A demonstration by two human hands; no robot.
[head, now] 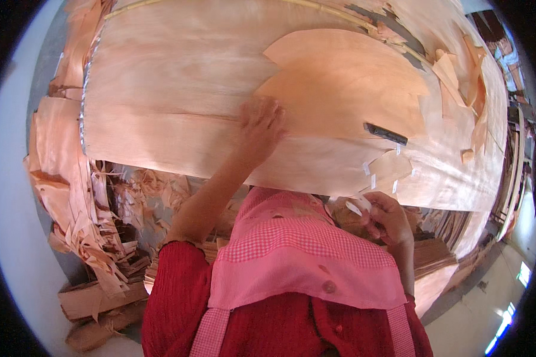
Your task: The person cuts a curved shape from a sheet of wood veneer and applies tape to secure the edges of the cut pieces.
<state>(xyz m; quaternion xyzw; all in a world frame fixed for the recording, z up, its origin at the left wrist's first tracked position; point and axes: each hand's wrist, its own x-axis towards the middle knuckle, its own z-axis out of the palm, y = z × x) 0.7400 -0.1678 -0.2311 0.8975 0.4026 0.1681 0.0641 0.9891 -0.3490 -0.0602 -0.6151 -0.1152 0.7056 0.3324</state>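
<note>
A large pale wood veneer sheet (161, 80) covers the surface before me. A darker orange veneer piece with jagged edges (339, 85) lies on it. My left hand (263, 122) rests palm down with fingers spread, at the lower left edge of that piece. Close to the sheet's near edge, my right hand (386, 218) has its fingers curled around a small white item, perhaps a tape roll (359, 206). A dark flat blade-like tool (386, 133) lies on the orange piece. Below it is a small veneer patch (389, 168) with several white tape strips around it.
Torn veneer scraps (62, 178) hang and pile at the left. More curled scraps (473, 85) lie on the sheet at the right. A thin bamboo-like stick (330, 10) crosses the far side. Stacked veneer (433, 252) stands below the near edge at the right.
</note>
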